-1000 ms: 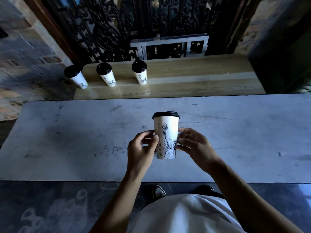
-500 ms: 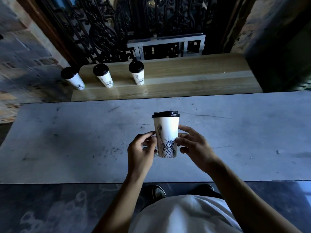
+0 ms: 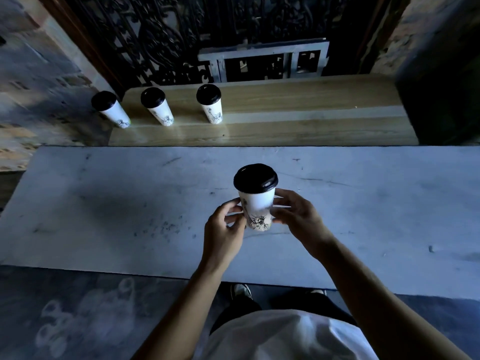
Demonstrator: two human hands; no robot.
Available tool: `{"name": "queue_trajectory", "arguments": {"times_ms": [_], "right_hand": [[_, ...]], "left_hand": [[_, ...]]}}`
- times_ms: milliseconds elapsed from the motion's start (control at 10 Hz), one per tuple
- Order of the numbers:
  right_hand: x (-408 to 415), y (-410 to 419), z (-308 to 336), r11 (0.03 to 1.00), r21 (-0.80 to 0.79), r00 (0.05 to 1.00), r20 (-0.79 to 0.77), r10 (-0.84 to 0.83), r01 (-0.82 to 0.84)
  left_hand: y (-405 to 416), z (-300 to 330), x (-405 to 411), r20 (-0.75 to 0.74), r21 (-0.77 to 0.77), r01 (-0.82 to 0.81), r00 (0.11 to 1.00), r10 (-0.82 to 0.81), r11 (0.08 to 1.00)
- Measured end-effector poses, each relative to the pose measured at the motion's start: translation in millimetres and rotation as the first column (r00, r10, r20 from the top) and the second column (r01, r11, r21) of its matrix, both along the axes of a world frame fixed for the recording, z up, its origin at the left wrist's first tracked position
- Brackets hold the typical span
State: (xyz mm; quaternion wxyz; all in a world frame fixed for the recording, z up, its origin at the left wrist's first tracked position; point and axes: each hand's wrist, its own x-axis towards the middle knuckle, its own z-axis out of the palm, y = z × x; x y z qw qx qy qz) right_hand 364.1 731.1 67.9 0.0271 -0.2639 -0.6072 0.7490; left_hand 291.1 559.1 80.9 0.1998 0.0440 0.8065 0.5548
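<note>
Cup (image 3: 257, 203) has tipped nearer, left hand (image 3: 223, 235) and right hand (image 3: 298, 219) pinching its sides mid-turn; next, likely a carry to the 11-o'clock row (image 3: 155, 107).

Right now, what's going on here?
A person is standing at a pale, scuffed table and holds a white paper cup with a black lid upright between both hands. The left hand pinches its left side and the right hand curls round its right side. Whether the base touches the table cannot be told. Three matching lidded cups stand in a row at the left end of the wooden ledge beyond, untouched.
</note>
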Motion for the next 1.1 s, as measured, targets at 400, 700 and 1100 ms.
{"name": "queue_trajectory", "arguments": {"times_ms": [400,700,1100], "right_hand": [[-148,98,-58,0.923,0.382,0.998,0.047,0.033,-0.048],[-321,161,-128,0.900,0.432,0.998,0.005,-0.068,0.059],[-364,174,-183,0.911,0.390,0.990,-0.013,-0.141,0.134]], "left_hand": [[132,-59,-134,0.101,0.115,-0.072,0.993,0.060,0.991],[223,-141,-303,0.033,0.190,-0.008,0.999,0.002,0.982],[248,-227,-341,-0.005,0.232,0.048,0.999,-0.048,0.972]]}}
